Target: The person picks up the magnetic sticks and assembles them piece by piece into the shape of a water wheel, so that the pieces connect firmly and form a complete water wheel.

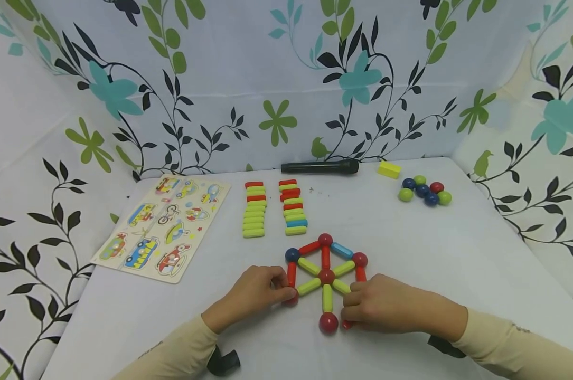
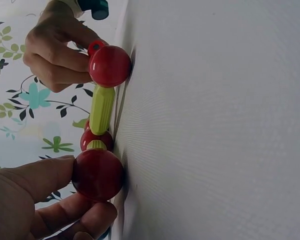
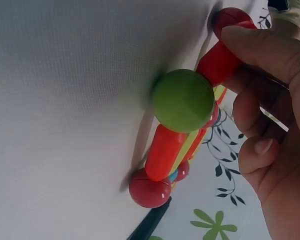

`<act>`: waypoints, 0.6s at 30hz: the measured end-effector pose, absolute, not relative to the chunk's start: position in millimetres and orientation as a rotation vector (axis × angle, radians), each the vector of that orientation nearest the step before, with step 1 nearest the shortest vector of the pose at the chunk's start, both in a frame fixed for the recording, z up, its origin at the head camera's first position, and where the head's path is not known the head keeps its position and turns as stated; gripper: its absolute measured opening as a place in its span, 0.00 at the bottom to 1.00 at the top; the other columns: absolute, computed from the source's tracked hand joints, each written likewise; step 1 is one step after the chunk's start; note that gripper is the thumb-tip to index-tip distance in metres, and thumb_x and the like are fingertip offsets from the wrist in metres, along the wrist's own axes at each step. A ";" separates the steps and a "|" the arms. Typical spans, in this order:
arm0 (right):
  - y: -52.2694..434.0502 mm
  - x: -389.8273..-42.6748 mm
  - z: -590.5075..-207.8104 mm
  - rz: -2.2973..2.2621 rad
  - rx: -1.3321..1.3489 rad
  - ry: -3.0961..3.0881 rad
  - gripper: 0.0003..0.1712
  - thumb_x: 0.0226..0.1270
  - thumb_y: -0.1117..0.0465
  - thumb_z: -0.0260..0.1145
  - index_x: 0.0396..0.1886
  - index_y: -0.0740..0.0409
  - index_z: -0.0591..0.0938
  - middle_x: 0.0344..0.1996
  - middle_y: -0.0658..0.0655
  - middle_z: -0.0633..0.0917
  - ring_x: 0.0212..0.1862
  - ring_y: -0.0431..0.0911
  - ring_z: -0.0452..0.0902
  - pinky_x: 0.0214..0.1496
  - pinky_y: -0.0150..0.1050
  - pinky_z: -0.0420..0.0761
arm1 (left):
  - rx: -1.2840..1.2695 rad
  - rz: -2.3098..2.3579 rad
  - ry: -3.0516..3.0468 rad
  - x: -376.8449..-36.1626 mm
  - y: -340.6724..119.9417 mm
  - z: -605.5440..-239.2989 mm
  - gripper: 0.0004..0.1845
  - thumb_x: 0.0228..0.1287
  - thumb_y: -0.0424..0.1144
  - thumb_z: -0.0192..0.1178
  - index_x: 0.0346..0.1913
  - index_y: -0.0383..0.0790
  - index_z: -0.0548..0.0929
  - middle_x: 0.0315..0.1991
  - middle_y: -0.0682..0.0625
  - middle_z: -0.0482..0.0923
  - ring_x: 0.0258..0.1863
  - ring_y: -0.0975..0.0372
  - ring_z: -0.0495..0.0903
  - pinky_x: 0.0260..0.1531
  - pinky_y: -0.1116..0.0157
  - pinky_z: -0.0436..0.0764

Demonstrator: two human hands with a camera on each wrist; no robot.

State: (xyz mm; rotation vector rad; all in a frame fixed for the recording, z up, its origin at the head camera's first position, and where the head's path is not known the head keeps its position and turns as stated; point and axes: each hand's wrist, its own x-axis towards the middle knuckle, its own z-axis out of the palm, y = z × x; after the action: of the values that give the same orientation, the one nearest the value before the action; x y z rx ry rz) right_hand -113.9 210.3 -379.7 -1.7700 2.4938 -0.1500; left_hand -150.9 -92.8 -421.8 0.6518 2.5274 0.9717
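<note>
A flat wheel of magnetic rods and balls (image 1: 326, 275) lies on the white table (image 1: 457, 253), with a red ball at its hub. My left hand (image 1: 280, 291) pinches the red ball (image 1: 291, 300) at the wheel's lower left corner; in the left wrist view thumb and fingers curl round that red ball (image 2: 97, 174). My right hand (image 1: 350, 312) covers the lower right corner and pinches a red rod (image 3: 220, 60) that joins a green ball (image 3: 183, 100). The rod's other end (image 1: 347, 324) lies beside the bottom red ball (image 1: 328, 322). The green ball is hidden in the head view.
Two rows of spare rods (image 1: 254, 216) (image 1: 293, 207) lie behind the wheel. A vehicle puzzle board (image 1: 162, 227) sits at the left. At the back are a black cylinder (image 1: 319, 167), a yellow block (image 1: 389, 169) and several loose balls (image 1: 424, 191). Patterned cloth walls surround the table.
</note>
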 end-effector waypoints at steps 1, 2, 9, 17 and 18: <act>210.5 -113.4 -381.3 -0.135 -1.771 2.505 0.16 0.59 0.48 0.79 0.46 0.41 0.86 0.33 0.38 0.82 0.33 0.31 0.69 0.32 0.16 0.64 | 0.651 0.972 2.528 -150.9 -92.4 -421.4 0.08 0.63 0.49 0.71 0.32 0.55 0.83 0.24 0.64 0.78 0.27 0.66 0.74 0.27 0.69 0.73; 210.5 -112.7 -382.5 -0.122 -1.772 2.516 0.16 0.59 0.48 0.79 0.46 0.41 0.86 0.32 0.39 0.82 0.32 0.31 0.70 0.32 0.16 0.64 | 0.654 0.973 2.529 -150.8 -92.1 -421.1 0.08 0.63 0.49 0.71 0.31 0.54 0.83 0.24 0.64 0.78 0.27 0.66 0.74 0.27 0.69 0.73; 206.9 -109.8 -384.0 0.005 -1.746 2.559 0.17 0.58 0.48 0.80 0.45 0.41 0.85 0.33 0.40 0.81 0.32 0.31 0.70 0.31 0.17 0.66 | 0.658 0.982 2.530 -149.4 -91.1 -421.1 0.08 0.63 0.48 0.71 0.31 0.54 0.82 0.24 0.64 0.78 0.27 0.66 0.75 0.27 0.69 0.73; 203.2 -107.2 -387.2 0.103 -1.642 2.568 0.16 0.59 0.49 0.79 0.46 0.41 0.85 0.32 0.42 0.79 0.30 0.33 0.69 0.29 0.19 0.67 | 0.651 0.971 2.529 -148.8 -90.4 -419.7 0.09 0.62 0.48 0.72 0.31 0.53 0.82 0.24 0.63 0.78 0.27 0.66 0.75 0.27 0.68 0.73; 202.9 -107.3 -387.5 0.114 -1.633 2.570 0.16 0.59 0.49 0.79 0.46 0.41 0.85 0.33 0.42 0.79 0.29 0.33 0.68 0.29 0.19 0.67 | 0.651 0.968 2.528 -148.8 -90.3 -419.3 0.09 0.62 0.49 0.72 0.31 0.53 0.82 0.24 0.63 0.78 0.27 0.66 0.74 0.27 0.68 0.73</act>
State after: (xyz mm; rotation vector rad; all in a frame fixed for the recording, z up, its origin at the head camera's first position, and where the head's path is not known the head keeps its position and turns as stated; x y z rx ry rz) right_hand -107.3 202.9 -387.5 -1.6333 2.5705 0.1141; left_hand -148.8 -90.3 -419.3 0.6507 2.5281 0.9682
